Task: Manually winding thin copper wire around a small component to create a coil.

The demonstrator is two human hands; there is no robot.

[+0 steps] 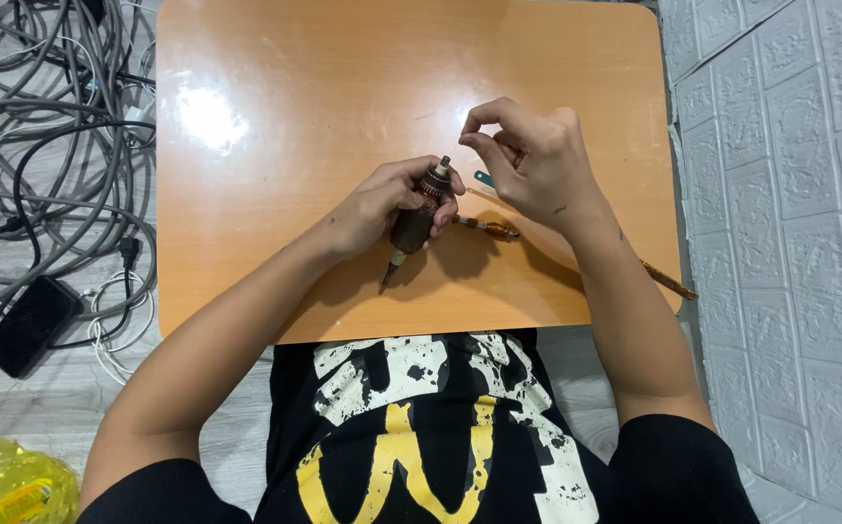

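Observation:
My left hand point(382, 202) grips a dark brown motor armature point(419, 215) above the middle of an orange table point(275, 175); its thin shaft points down toward me and its copper end points up. My right hand point(528, 160) hovers just right of the armature's top, thumb and forefinger pinched together on something too small to make out. A thin amber-handled tool point(487, 228) lies on the table under my right wrist. A small teal piece point(483, 179) peeks out beside my right hand.
A tangle of grey and black cables point(42, 146) covers the floor left of the table, with a black power brick point(28, 325) and a white cord. A yellow plastic bag point(8, 485) sits at bottom left. A white textured wall point(790, 243) runs along the right.

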